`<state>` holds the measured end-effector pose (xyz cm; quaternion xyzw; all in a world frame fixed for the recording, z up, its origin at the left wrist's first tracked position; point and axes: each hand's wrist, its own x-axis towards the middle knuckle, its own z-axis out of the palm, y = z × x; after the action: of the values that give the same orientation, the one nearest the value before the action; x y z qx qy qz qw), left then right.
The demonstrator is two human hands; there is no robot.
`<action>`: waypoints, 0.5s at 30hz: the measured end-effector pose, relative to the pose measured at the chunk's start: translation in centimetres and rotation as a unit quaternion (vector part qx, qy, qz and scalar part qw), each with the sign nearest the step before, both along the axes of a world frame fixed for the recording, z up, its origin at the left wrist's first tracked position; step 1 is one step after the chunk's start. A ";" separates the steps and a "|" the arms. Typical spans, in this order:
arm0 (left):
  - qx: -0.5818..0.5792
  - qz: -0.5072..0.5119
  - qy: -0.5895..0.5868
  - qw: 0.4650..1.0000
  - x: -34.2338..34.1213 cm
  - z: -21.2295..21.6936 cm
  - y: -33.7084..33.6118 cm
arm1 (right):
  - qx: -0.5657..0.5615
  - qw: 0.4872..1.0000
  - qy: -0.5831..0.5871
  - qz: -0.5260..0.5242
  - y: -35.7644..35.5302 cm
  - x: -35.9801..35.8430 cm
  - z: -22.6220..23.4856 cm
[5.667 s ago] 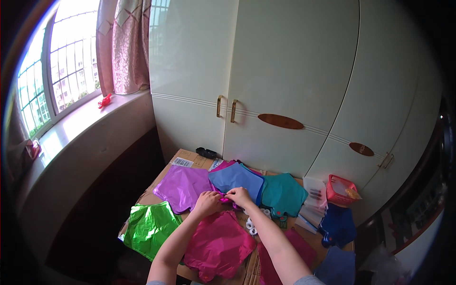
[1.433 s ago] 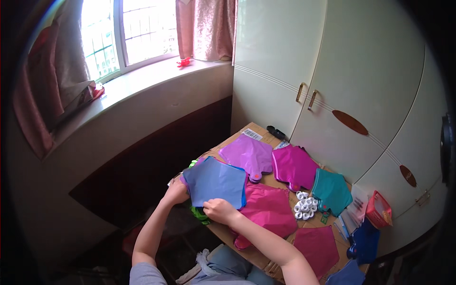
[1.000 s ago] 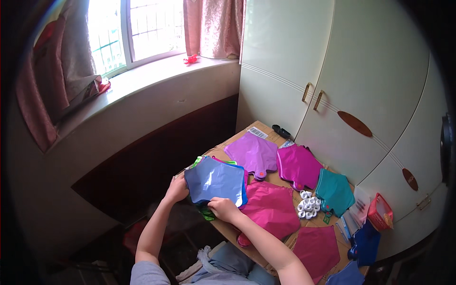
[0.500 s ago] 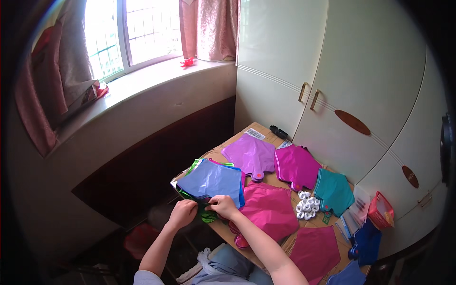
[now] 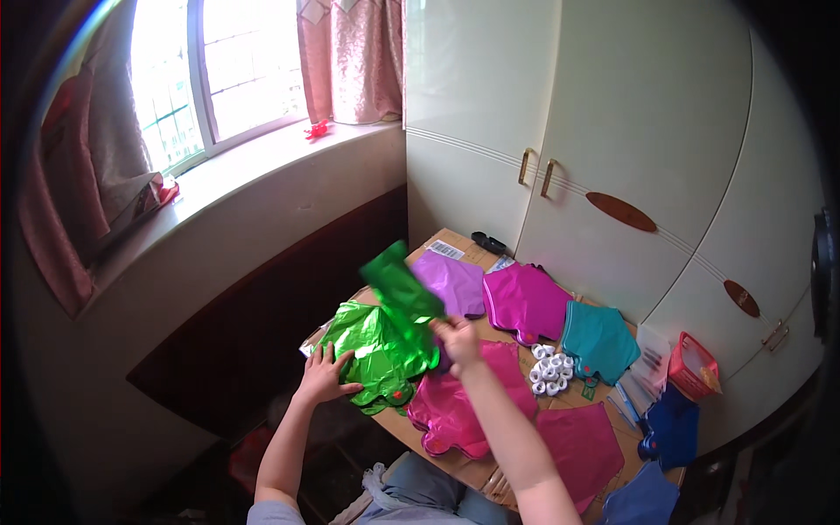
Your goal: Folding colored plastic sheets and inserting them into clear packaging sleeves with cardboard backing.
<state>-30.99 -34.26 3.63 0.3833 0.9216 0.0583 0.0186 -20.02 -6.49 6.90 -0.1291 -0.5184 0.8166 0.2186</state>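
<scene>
A pile of shiny green foil pieces (image 5: pixel 378 343) lies at the table's left end, its lower tab marked with a red dot. My left hand (image 5: pixel 327 376) rests on the near left edge of that pile, fingers spread. Above the pile, my right hand (image 5: pixel 458 343) pinches a green foil piece (image 5: pixel 398 282) by its lower right end. This raised piece is blurred by motion and partly covers the lilac foil pile (image 5: pixel 457 278) behind it. Under my right wrist lies a bright pink foil pile (image 5: pixel 481 398), partly hidden by my forearm.
Magenta (image 5: pixel 527 299) and teal foil piles (image 5: pixel 602 339) lie farther right, with several white rings (image 5: pixel 550 372) beside them. A dark pink pile (image 5: pixel 579 446), blue piles (image 5: pixel 672 426) and a red basket (image 5: pixel 691 366) are at the right. White cabinets (image 5: pixel 647 131) stand behind the cardboard-covered table.
My left hand has gone from pinching to lying spread on the green pile. My right hand has lifted a green piece; the grey-blue sheet on top no longer shows. The view has shifted slightly.
</scene>
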 end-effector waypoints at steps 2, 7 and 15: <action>-0.007 0.008 -0.011 1.000 0.3 0.4 -0.2 | -0.013 0.994 0.066 -0.087 3.2 1.9 2.9; -0.001 -0.001 -0.019 1.000 0.2 0.7 0.3 | 0.143 0.941 0.120 -0.282 10.4 12.0 10.0; 0.397 -0.167 -0.243 0.869 12.0 4.7 9.7 | 0.778 0.477 -0.069 -0.403 4.1 29.1 16.6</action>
<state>-18.97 -24.59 8.31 0.4800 0.7094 0.5067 0.0976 9.04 -2.40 23.49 -0.1565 -0.8454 -0.1110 0.4984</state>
